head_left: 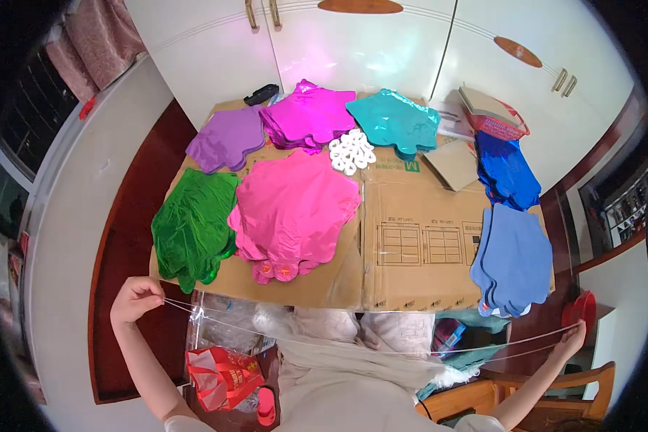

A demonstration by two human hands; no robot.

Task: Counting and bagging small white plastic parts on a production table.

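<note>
My left hand [138, 299] is pinched shut on one end of a thin white string [381, 352], out at the left past the cardboard's near corner. Far out to the right, my right hand [572, 340] grips the other end. Two strands run between the hands, stretched nearly straight in front of my body. Closest to the left hand on the cardboard lies a stack of shiny green foil pieces [194, 227], with a larger pink foil stack [295, 209] beside it. Light blue flat pieces [515, 255] lie nearest the right hand.
On the cardboard [417, 281] also lie purple [227, 137], magenta [309, 111], teal [396, 122] and dark blue [507, 169] foil stacks. White rings [351, 151] sit in the middle. A red basket [498, 124] stands back right. Below are a red bag [223, 374] and a wooden chair [576, 389].
</note>
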